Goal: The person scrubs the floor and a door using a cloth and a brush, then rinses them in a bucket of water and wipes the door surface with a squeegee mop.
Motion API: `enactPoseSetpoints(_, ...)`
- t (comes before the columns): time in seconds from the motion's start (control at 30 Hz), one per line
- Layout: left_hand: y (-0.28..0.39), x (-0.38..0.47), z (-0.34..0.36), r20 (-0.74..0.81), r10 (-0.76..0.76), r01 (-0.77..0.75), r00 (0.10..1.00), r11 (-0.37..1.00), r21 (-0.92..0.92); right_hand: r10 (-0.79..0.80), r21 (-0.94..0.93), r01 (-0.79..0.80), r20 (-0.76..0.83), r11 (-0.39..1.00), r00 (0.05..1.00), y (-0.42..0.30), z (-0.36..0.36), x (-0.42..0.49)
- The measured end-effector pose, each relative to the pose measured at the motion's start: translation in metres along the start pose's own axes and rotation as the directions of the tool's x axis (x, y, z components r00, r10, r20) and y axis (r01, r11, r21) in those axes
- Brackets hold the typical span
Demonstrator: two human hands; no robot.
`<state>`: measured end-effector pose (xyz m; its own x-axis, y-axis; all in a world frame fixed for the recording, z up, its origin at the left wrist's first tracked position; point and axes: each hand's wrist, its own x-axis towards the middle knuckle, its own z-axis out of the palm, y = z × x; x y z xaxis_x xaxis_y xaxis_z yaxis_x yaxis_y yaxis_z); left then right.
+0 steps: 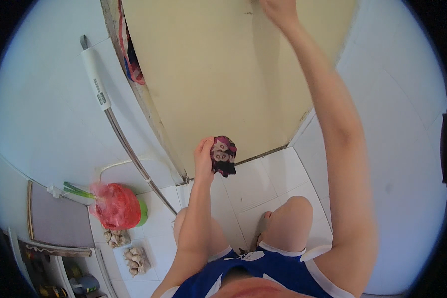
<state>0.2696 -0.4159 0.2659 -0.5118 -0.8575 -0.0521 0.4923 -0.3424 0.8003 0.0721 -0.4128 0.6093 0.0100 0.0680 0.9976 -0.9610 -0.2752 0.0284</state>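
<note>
A folded, patterned cloth (223, 154) in black, purple and pale pink is held in my left hand (204, 156), low in front of a cream-coloured door panel (208, 74). My right arm stretches up along the panel's right side. The top edge of the view cuts off my right hand (279, 13). Its fingers are out of sight, so I cannot tell whether it holds or touches anything. A strip of colourful fabric (132, 56) shows at the panel's left edge.
A mop-like pole (130, 149) with a white grip leans on the left tiled wall. On the floor stand a red plastic bag (115, 208) with green stalks and bunches of garlic (135, 261). Shelves (67, 268) with bottles are at lower left. A white wall (391, 149) rises on the right.
</note>
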Motion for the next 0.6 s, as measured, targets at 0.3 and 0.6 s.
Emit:
enactPoseSetpoints(0.3, 0.006, 0.006, -0.025, -0.053, -0.019, 0.021, 0.998, 0.999, 0.048, -0.083, -0.140, 0.138, 0.342, 0.981, 0.936, 0.024, 0.028, -0.023)
enactPoseSetpoints(0.6, 0.000, 0.010, -0.009, -0.066, 0.002, 0.002, 0.998, 0.999, 0.053, -0.449, 0.194, 0.589, 0.833, 0.785, 0.324, 0.049, -0.026, -0.367)
